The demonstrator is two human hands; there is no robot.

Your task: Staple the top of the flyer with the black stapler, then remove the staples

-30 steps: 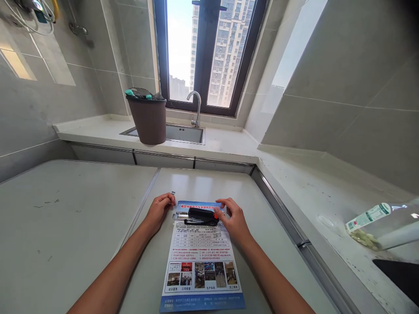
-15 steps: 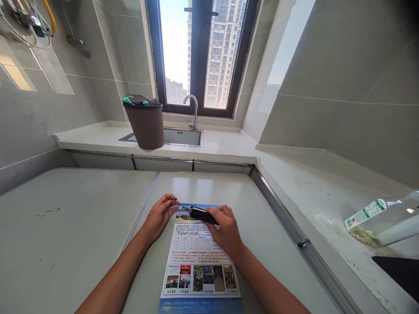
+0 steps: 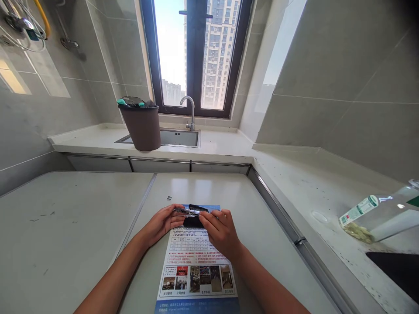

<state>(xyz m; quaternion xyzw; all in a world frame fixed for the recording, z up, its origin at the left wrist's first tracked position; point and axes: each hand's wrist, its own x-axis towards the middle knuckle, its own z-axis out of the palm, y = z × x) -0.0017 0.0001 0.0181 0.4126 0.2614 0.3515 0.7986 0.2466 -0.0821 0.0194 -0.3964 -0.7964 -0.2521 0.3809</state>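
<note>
A black stapler with a metal rail is held just above the top edge of a printed colour flyer lying on the white table. My left hand pinches the metal end of the stapler on its left side. My right hand grips the stapler's black body from the right, fingers curled over it. A small strip of staples lies on the table just beyond my left hand.
A brown bin stands on the counter beside a steel sink with a tap under the window. A clear bottle lies on the right-hand counter. A metal-edged gap separates table and right counter.
The stapler lay on the flyer with my hands beside it; now both hands have taken hold of it and raised it. The view has shifted slightly right and down.
</note>
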